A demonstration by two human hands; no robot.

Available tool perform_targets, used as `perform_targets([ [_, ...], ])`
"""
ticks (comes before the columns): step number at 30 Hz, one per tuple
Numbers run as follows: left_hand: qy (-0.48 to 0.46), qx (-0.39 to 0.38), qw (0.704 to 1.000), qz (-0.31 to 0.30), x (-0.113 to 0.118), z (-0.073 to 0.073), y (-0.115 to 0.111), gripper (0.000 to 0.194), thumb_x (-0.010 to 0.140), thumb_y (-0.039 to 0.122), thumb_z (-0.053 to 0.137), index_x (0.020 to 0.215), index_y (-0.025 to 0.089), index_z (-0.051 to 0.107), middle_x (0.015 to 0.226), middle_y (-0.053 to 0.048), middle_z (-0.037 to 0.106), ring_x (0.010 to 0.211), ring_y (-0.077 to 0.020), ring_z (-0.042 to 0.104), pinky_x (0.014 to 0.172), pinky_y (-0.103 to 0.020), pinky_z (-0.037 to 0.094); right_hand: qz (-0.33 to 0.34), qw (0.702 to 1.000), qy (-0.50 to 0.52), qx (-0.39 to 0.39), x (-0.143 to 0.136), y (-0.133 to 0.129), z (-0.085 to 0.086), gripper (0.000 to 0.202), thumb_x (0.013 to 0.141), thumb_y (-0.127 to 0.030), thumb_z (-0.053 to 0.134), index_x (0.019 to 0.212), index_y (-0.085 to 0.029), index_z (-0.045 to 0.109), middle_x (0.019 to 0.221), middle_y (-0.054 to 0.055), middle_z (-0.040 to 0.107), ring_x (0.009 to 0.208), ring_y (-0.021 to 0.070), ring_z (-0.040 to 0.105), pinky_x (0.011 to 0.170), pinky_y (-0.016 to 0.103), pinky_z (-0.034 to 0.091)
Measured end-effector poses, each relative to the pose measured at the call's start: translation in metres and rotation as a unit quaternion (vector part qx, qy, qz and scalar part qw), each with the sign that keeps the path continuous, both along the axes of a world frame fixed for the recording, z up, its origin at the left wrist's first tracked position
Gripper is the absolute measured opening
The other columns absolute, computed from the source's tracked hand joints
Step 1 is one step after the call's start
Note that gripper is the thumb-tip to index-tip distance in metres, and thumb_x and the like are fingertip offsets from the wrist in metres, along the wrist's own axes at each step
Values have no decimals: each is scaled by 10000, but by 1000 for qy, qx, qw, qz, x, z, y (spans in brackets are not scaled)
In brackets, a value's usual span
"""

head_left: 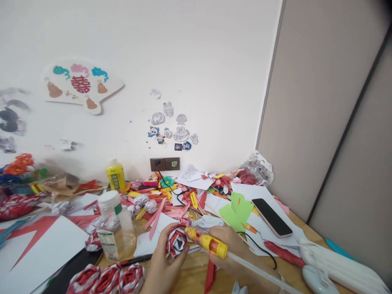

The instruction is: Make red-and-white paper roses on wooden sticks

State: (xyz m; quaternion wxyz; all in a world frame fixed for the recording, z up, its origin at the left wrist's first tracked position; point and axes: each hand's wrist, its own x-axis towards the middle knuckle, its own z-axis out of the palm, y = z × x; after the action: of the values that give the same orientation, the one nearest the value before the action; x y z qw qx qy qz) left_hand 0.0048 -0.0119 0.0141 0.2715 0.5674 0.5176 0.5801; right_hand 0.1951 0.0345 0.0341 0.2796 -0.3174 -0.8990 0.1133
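left fingers (163, 241) clamp a paper rose (177, 241) between them, right fingers (219, 232) a yellow glue gun (206, 241).

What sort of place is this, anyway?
Probably a desk used for crafts, perhaps at home: the right hand holds a yellow glue gun, the left hand a red-and-white paper flower, and paper scraps litter the top.
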Motion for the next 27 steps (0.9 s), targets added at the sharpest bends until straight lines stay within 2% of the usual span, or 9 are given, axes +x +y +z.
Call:
perform_targets([
  [3, 2, -9, 1000, -10, -2, 1, 0, 415, 664, 278, 659, 1048, 204, 523, 1030, -76, 655, 958, -249, 632, 817, -330, 517, -38, 999, 4, 4, -3, -2, 2, 181, 623, -244, 559, 549, -193, 402, 528, -20, 452, 485, 120, 441, 459, 239, 270],
  [10, 6, -11, 1000, -1, -4, 4, -2, 404, 650, 284, 674, 1027, 210, 549, 1015, -72, 665, 951, -253, 633, 805, -335, 523, -65, 997, -25, -23, -5, -4, 5, 187, 570, -216, 567, 534, -193, 385, 530, -18, 483, 503, 129, 472, 476, 237, 270],
  [18, 8, 6, 1000, 9, -4, -3, 3, 432, 637, 303, 685, 1035, 217, 543, 1007, -60, 654, 918, -247, 641, 804, -339, 523, -64, 998, -27, -4, -6, -2, 1, 179, 567, -221, 593, 536, -186, 421, 536, -2, 526, 510, 146, 501, 470, 241, 283],
  [27, 17, -10, 1000, -1, -5, 4, -1, 403, 659, 285, 658, 1037, 208, 541, 1043, -76, 657, 973, -258, 626, 813, -341, 516, -68, 996, -41, 45, -6, -2, -1, 151, 596, -253, 540, 535, -193, 415, 524, -3, 526, 482, 136, 489, 457, 250, 245],
])
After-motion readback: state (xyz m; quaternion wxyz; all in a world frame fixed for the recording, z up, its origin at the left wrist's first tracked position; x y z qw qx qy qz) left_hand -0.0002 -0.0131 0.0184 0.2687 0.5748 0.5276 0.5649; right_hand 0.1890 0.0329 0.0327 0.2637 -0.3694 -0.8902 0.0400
